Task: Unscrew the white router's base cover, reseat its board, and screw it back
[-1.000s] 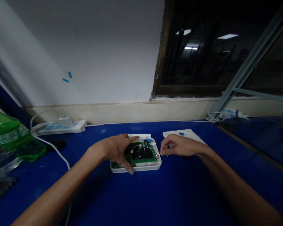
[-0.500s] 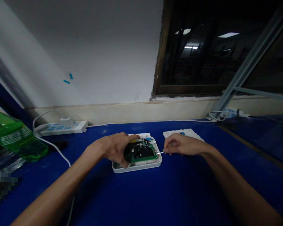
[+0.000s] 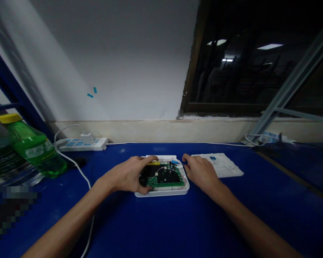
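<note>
A shallow white plastic casing point(image 3: 164, 193) lies on the blue table with a green circuit board point(image 3: 167, 184) inside it. Black areas cover much of the board, and thin wires point(image 3: 156, 174) cross it. Yellow connectors point(image 3: 154, 163) line its back edge, near a blue connector point(image 3: 174, 162). My left hand point(image 3: 129, 175) grips the casing's left end, thumb in front and fingers behind. At the casing's back right corner, my right hand point(image 3: 200, 171) has its fingers curled in. Whatever may be between those fingertips is hidden or too small to make out.
Behind my right hand lies a separate white cover point(image 3: 228, 166). A power strip point(image 3: 97, 144) with a plugged-in adapter sits by the wall, its white cable point(image 3: 82, 172) running down past my left forearm. A green bottle point(image 3: 40, 150) stands at left; a metal frame point(image 3: 282, 86) rises at right.
My right hand has moved from the casing's right side to its back right corner. The thin white piece it held is no longer visible. My left hand keeps its grip; the view has shifted slightly.
</note>
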